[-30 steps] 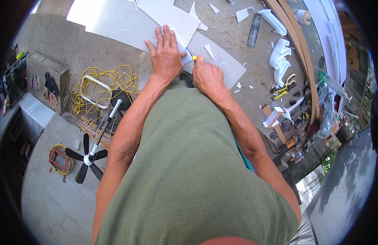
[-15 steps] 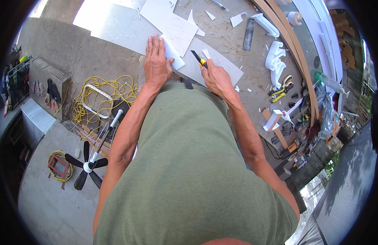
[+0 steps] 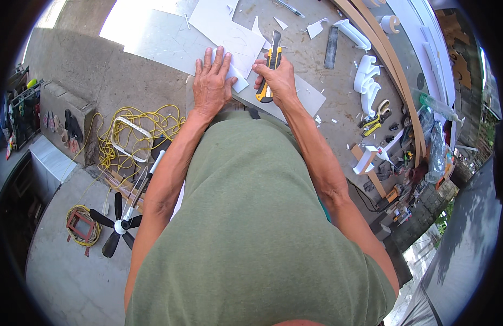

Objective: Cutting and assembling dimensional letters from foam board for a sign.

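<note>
My left hand (image 3: 210, 87) lies flat, fingers stretched out, on a small white strip (image 3: 240, 83) of board, which is mostly hidden under the palm. A yellow and black utility knife (image 3: 274, 50) is gripped in my right hand (image 3: 281, 79), its tip end pointing away from me. The knife hangs over the right part of a grey sheet (image 3: 308, 95), and I cannot tell whether it touches anything. Beyond my left hand, a larger white sheet (image 3: 224, 27) with faint drawn lines rests on the grey one.
White offcuts (image 3: 315, 27), a pen (image 3: 290, 8) and a dark flat bar (image 3: 331, 48) lie farther right. White curved pieces (image 3: 365, 79), yellow-handled snips (image 3: 375, 120) and long brown strips (image 3: 390, 54) follow. Tangled yellow cord (image 3: 113, 149) and a black-bladed fan (image 3: 121, 225) are at left.
My right hand has moved up and slightly left, turning the knife from a slant to nearly straight ahead. The left hand stays on the white strip, its fingers spread a little more.
</note>
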A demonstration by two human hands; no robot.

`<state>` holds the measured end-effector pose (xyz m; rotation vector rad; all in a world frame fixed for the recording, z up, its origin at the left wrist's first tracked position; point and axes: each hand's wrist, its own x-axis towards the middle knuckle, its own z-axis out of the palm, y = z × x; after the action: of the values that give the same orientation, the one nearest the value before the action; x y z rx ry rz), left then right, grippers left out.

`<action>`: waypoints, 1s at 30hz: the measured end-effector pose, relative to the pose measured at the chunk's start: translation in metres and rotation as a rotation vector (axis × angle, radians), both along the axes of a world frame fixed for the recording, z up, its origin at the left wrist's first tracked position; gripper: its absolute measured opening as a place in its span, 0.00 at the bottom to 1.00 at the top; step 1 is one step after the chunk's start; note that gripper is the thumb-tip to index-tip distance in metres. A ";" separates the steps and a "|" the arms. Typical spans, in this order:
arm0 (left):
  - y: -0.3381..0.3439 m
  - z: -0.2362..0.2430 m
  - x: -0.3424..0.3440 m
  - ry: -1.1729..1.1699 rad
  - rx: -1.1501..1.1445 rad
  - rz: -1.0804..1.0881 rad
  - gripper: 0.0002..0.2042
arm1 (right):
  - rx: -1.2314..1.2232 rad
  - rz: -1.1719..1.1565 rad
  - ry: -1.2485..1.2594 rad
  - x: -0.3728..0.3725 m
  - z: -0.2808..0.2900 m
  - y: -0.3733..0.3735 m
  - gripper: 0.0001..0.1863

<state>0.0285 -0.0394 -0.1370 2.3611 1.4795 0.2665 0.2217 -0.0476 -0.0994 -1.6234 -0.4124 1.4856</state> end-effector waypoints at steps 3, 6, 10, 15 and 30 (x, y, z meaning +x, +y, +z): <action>-0.001 -0.002 -0.001 -0.030 0.019 0.019 0.33 | -0.024 -0.079 0.080 0.001 -0.004 0.003 0.23; 0.000 -0.003 -0.002 -0.047 0.026 0.025 0.33 | -0.026 -0.054 0.159 0.002 -0.007 0.006 0.23; 0.000 -0.003 -0.004 -0.080 0.036 0.017 0.34 | 0.129 0.079 -0.250 -0.014 -0.013 0.009 0.18; 0.000 -0.004 -0.005 -0.088 0.053 0.007 0.33 | 0.133 0.200 -0.684 -0.011 -0.034 0.003 0.16; -0.001 -0.005 -0.003 -0.028 0.055 0.003 0.33 | 0.178 0.219 -0.319 0.011 -0.019 0.020 0.06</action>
<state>0.0258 -0.0403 -0.1421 2.3880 1.4803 0.3436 0.2331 -0.0272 -0.1187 -1.7148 -0.9007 1.3025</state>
